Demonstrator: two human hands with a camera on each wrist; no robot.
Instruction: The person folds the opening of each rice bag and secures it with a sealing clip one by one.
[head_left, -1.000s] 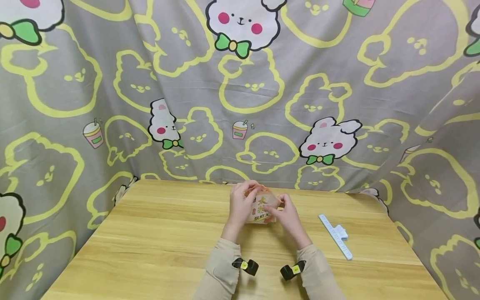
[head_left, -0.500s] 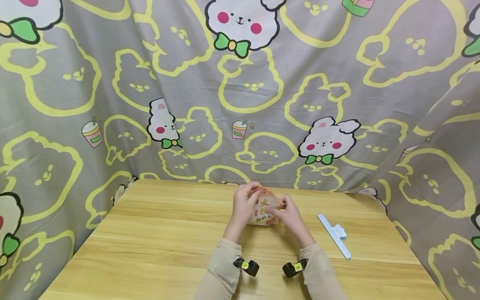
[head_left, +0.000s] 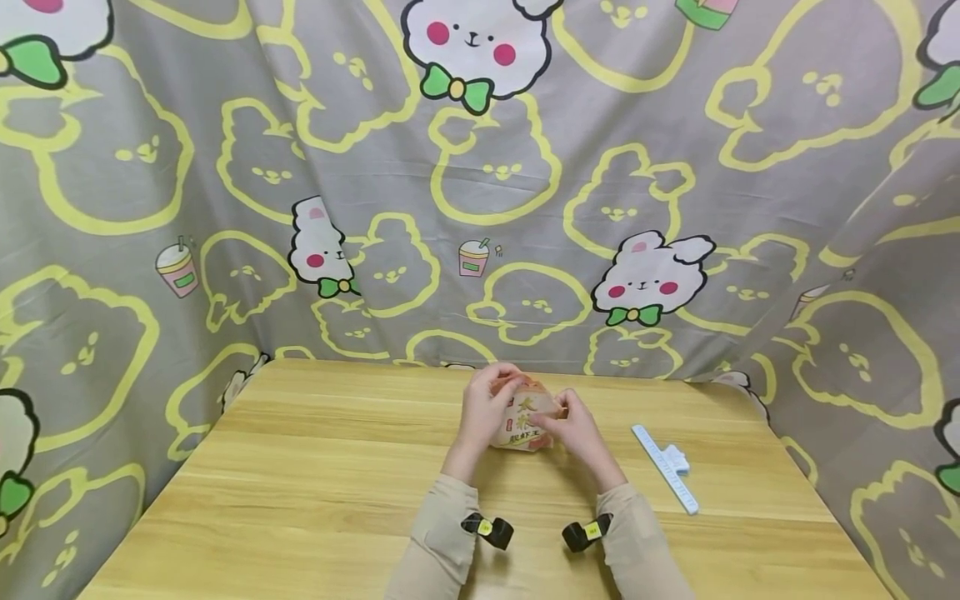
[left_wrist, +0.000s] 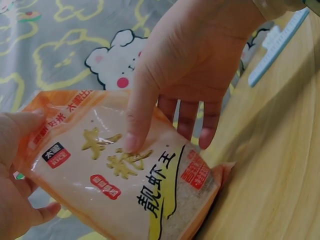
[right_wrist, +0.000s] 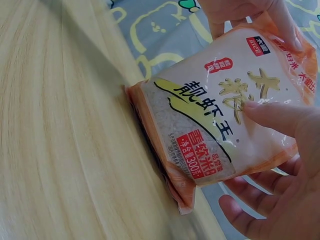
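A small plastic bag of rice point(head_left: 522, 423), orange and cream with gold and black lettering, stands at the back middle of the table, its bottom edge at the tabletop. Grains show through a clear lower window in the right wrist view. My left hand point(head_left: 480, 408) grips the bag's upper left corner, thumb over the front and fingers behind. On the other side my right hand point(head_left: 576, 427) holds the bag's right edge, its thumb point(right_wrist: 272, 116) pressed on the gold letters and its fingers behind. The bag leans slightly, with its top crumpled in the left hand.
To the right of my right hand lies a light blue bag clip point(head_left: 666, 471), long and ruler-like. The wooden table point(head_left: 300, 467) ends at a grey curtain point(head_left: 405, 167) with cartoon rabbits behind it and along both sides.
Both hands keep their hold on the bag of rice, with only small shifts. A little more of the bag's front shows than a second ago. The head view has swung slightly.
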